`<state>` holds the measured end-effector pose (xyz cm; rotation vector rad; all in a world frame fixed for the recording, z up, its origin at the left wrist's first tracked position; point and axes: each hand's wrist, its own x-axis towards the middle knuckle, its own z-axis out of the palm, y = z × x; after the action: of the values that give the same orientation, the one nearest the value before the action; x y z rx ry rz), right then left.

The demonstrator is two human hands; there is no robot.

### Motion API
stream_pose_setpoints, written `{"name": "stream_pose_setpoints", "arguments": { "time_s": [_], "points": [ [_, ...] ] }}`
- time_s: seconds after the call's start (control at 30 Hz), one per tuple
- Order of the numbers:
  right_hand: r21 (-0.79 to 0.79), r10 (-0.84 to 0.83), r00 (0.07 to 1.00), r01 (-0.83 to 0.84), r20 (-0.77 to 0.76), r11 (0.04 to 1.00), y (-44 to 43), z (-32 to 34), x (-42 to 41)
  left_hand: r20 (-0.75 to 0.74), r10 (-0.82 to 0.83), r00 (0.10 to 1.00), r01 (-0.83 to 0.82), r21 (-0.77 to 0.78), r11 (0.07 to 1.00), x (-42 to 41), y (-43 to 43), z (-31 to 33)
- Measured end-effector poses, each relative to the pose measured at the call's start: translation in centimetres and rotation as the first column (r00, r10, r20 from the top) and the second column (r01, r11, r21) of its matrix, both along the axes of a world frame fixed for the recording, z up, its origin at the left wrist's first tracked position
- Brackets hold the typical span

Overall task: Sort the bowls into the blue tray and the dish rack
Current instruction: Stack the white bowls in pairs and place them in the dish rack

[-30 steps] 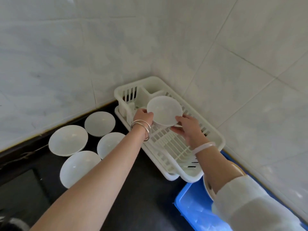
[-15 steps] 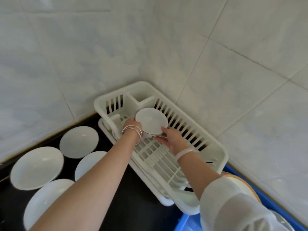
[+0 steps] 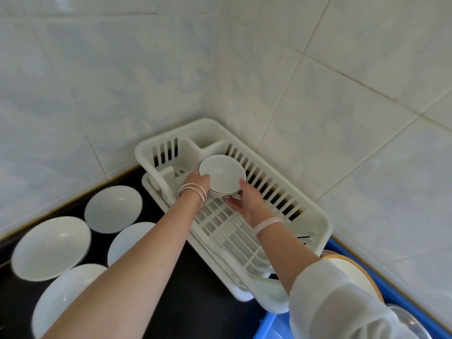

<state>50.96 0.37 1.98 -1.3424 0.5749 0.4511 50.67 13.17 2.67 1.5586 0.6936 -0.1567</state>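
In the head view, a small white bowl (image 3: 221, 173) is held low over the eleven o'clock end of the dish rack (image 3: 318, 223). It is gripped at nine o'clock by the left hand (image 3: 195, 179) and cupped from five o'clock by the right hand (image 3: 247, 201). It is judged glazed, stiff, slippery and breakable, and best taken at opposite rim edges.

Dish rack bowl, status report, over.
Left grip and right grip holding small white bowl. Bowl inside dish rack, far end. Nothing visible blocking it.
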Motion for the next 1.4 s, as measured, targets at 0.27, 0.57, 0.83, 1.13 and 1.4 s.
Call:
{"name": "stream_pose_setpoints", "arguments": {
  "time_s": [0.27,0.57,0.83,1.13,1.4],
  "points": [
    [-0.375,0.082,0.989,-0.032,0.12,0.927,-0.7,2.7,-1.1,-0.021,-0.193,0.981,0.193,0.207,0.959,-2.5,1.0,2.4],
    [-0.359,0.324,0.902,-0.212,0.286,0.909,2.6,7.5,-8.9,0.098,-0.176,0.98,0.136,0.322,0.937,-12.1,2.8,5.8],
    [-0.414,0.515,0.85,-0.432,0.109,0.801,6.7,3.9,-16.7,0.075,0.14,0.987,-0.159,0.406,0.9,-24.3,6.3,3.7],
    [-0.351,0.372,0.925,-0.377,-0.085,0.857,10.0,-1.6,-18.8,0.016,0.37,0.929,-0.325,0.515,0.793,-30.3,10.0,-1.9],
    [-0.329,0.249,0.966,-0.256,-0.063,0.909,11.3,-2.8,-17.7,-0.025,0.505,0.863,-0.489,0.214,0.846,-31.8,11.4,-5.1]
  ]
}}
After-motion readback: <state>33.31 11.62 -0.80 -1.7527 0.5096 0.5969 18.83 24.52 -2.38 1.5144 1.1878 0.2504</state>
